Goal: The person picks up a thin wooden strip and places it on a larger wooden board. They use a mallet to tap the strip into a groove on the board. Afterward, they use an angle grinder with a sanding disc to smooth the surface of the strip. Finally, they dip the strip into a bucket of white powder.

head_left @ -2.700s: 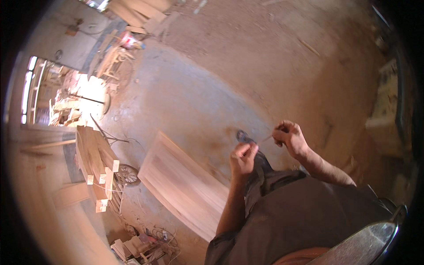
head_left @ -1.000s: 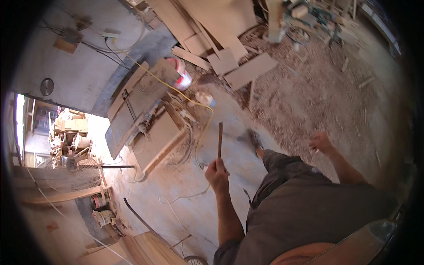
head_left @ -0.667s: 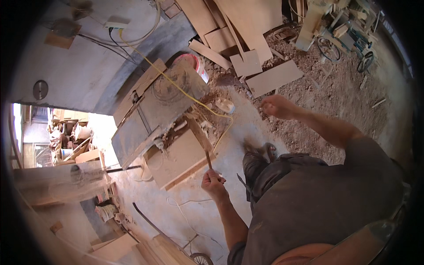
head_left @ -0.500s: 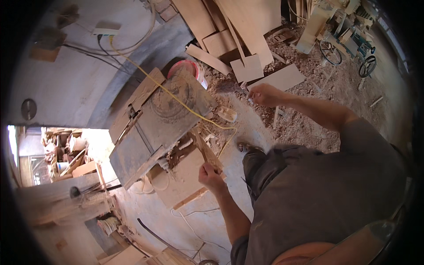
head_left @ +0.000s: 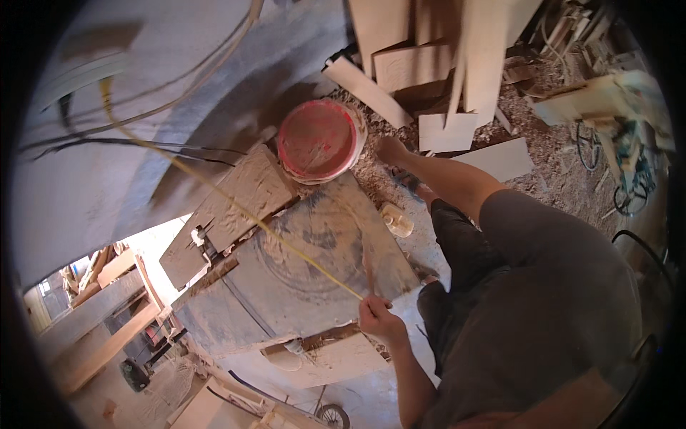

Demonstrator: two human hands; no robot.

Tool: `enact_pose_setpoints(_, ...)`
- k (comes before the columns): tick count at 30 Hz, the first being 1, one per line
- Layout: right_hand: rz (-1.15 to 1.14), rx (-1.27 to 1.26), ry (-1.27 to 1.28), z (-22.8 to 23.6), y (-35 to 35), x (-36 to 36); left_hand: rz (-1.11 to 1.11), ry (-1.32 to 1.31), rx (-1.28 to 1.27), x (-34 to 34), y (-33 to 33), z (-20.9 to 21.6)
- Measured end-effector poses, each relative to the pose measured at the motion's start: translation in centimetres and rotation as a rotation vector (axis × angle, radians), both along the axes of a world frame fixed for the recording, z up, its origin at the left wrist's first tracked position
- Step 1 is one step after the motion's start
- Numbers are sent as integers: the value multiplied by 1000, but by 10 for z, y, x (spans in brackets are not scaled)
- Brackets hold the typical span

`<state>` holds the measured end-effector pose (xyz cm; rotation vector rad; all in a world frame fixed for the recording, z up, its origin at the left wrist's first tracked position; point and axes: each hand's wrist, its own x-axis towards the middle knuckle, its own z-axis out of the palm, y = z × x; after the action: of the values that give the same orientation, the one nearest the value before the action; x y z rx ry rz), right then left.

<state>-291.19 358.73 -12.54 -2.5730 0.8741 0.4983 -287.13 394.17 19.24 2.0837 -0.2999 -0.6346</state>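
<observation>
My left hand [head_left: 382, 319] is closed around a yellow cord [head_left: 250, 214] at the near edge of a dusty machine table. The cord stretches taut from the wall across the tabletop [head_left: 314, 236], which bears curved smears of sawdust. My right hand [head_left: 391, 152] reaches out beyond the table, just right of a bucket [head_left: 319, 139] with a red rim. Its fingers are smeared and partly lost against the wood shavings, so I cannot make out whether they hold anything. Below that arm a small yellowish container [head_left: 396, 220] stands on the floor beside the table.
Wooden boards [head_left: 414, 68] lean at the back, above a floor of shavings [head_left: 550, 171]. A dust-covered plank [head_left: 229, 200] lies along the table's far side. Dark cables [head_left: 143, 143] hang by the wall. A small wheel [head_left: 332, 415] shows at the bottom; green machinery [head_left: 632, 161] stands at right.
The view has shifted, bringing the table and bucket closer. My left hand has gone from beside a wood strip to the cord, now pulled straight. My right hand has moved nearer the bucket.
</observation>
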Motion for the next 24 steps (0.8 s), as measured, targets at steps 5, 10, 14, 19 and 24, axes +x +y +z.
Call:
enact_pose_setpoints(5,-932,245,-199,-93,-65,59,84,111,81,-2,-76,-18)
enact_pose_setpoints(10,-834,360,20,-59,-80,107,206,148,120,8,-125,-32)
enact_pose_setpoints(14,-807,368,71,-54,-90,115,152,80,71,19,-138,-46)
enact_pose_setpoints(19,-856,209,11,-43,-96,119,270,134,17,38,-160,-29)
enact_pose_setpoints(24,-864,541,-61,2,-153,24,533,448,-328,67,-168,-12)
